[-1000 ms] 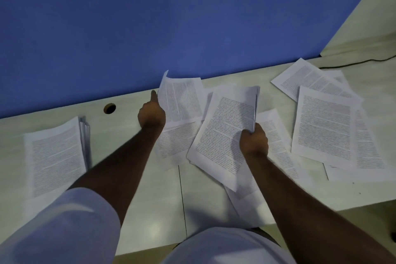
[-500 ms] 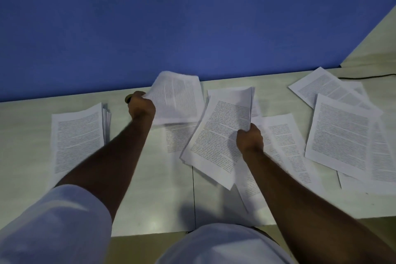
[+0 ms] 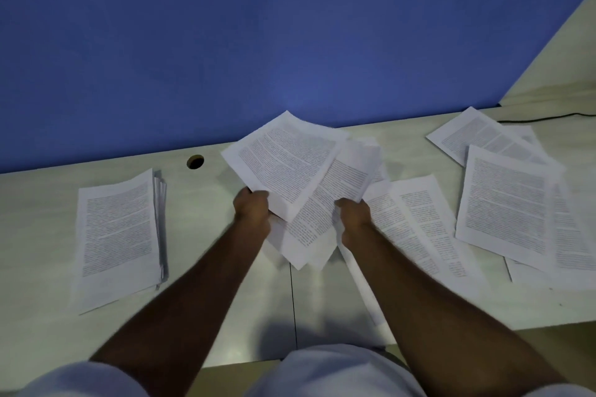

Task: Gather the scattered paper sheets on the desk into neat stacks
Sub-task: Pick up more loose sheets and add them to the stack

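My left hand [image 3: 252, 208] grips a printed sheet [image 3: 283, 161] by its near corner, and this sheet is lifted and tilted over the desk's middle. My right hand [image 3: 353, 214] grips a bundle of sheets [image 3: 325, 213] that lies partly under the left hand's sheet. A squared stack of sheets [image 3: 117, 237] lies on the desk at the left. Loose sheets [image 3: 416, 222] lie just right of my right hand, and more overlapping sheets [image 3: 506, 196] are spread at the far right.
The pale desk [image 3: 206, 255] runs along a blue wall [image 3: 258, 42]. A round cable hole [image 3: 195, 161] sits near the back edge, left of centre. A black cable [image 3: 548, 118] lies at the back right. The desk's front edge crosses the bottom of the view.
My left hand has carried its sheet rightward onto the bundle in my right hand; the two hands are now close together and their papers overlap.
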